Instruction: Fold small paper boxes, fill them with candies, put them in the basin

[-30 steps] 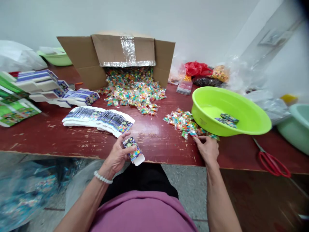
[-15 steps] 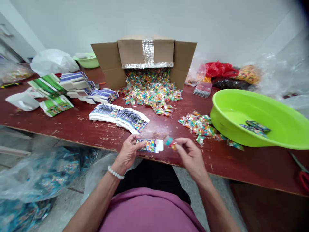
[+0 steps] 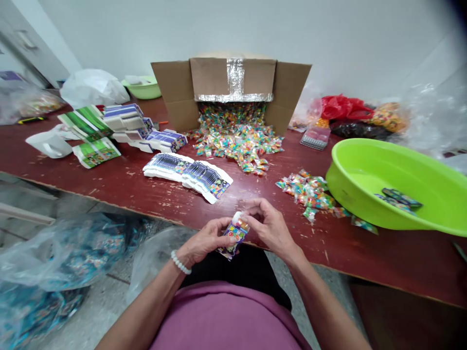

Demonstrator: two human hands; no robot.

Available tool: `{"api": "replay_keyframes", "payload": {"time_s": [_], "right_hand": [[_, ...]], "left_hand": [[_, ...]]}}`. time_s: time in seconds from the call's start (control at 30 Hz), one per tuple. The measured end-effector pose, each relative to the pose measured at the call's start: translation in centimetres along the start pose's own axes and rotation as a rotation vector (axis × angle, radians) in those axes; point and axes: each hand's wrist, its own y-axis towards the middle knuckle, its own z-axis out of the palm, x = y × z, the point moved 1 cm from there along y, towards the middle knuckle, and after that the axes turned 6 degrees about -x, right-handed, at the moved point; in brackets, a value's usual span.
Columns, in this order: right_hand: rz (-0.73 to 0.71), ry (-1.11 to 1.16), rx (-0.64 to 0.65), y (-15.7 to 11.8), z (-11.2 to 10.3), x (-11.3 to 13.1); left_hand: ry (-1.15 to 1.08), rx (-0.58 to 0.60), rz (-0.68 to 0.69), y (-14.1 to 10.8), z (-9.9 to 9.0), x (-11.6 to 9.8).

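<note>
My left hand [image 3: 211, 239] is closed round a small printed carton [image 3: 232, 239], tilted with its white flap up at the table's front edge. At the carton's open top, the fingers of my right hand [image 3: 268, 224] pinch a wrapped candy packet [image 3: 243, 223], which is partly inside the mouth. A fanned row of flat dark-blue cartons [image 3: 209, 179] lies just beyond my hands. To the right is a small heap of wrapped candies [image 3: 304, 190]. More candies [image 3: 237, 141] spill from a cardboard box [image 3: 233, 80] at the back.
A green basin [image 3: 401, 150] on the right holds a few filled cartons. Stacked blue cartons [image 3: 124, 124], green cartons [image 3: 97, 151] and a white mug [image 3: 49, 144] stand at left. Plastic bags [image 3: 91, 257] lie on the floor; bagged goods [image 3: 343, 107] sit at the back right.
My right hand has brought the candy packet left to the carton's mouth. My left hand has turned the carton from lying level to tilted, open end up. The camera view has shifted slightly left.
</note>
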Motion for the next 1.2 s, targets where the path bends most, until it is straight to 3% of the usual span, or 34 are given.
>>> {"api": "replay_keyframes", "payload": {"time_s": [0.07,0.2,0.27,0.4,0.5,0.6,0.73,0.83,0.93,1.07,1.2], "right_hand": [[0.018,0.001,-0.056,0.2,0.6,0.1],[-0.135,-0.179,-0.033,0.1,1.2,1.1],[-0.142,-0.141,-0.078,0.0,1.1,1.0],[0.130,0.281,-0.171,-0.3,1.2,-0.4],[0.352,0.489,-0.004,-0.8,2.0,-1.1],[0.441,0.531,0.113,-1.2,2.7,-0.9],[0.312,0.382,0.054,-1.3,3.0,-0.4],[0.073,0.192,-0.001,-1.3,2.4,-0.4],[-0.103,0.072,0.079,-1.3,1.7,-0.5],[-0.016,0.129,0.177,-1.1,1.4,-0.6],[0.182,0.298,0.152,-0.9,2.1,-0.7]], "left_hand": [[-0.049,0.013,0.013,0.2,0.3,0.2],[-0.128,-0.049,0.024,0.5,0.6,0.6],[-0.176,-0.083,0.003,0.6,0.7,0.6],[-0.309,-0.186,-0.083,0.7,0.7,0.5],[-0.342,-0.257,-0.088,0.7,0.9,0.6],[-0.302,-0.327,-0.020,0.7,1.2,0.8],[-0.261,-0.346,0.019,0.6,1.6,0.9],[-0.359,-0.233,-0.074,0.6,1.7,0.6],[-0.458,-0.111,-0.148,0.6,1.8,0.3],[-0.418,-0.165,-0.129,0.6,1.6,0.3],[-0.314,-0.265,-0.019,0.5,1.7,0.1]]}}
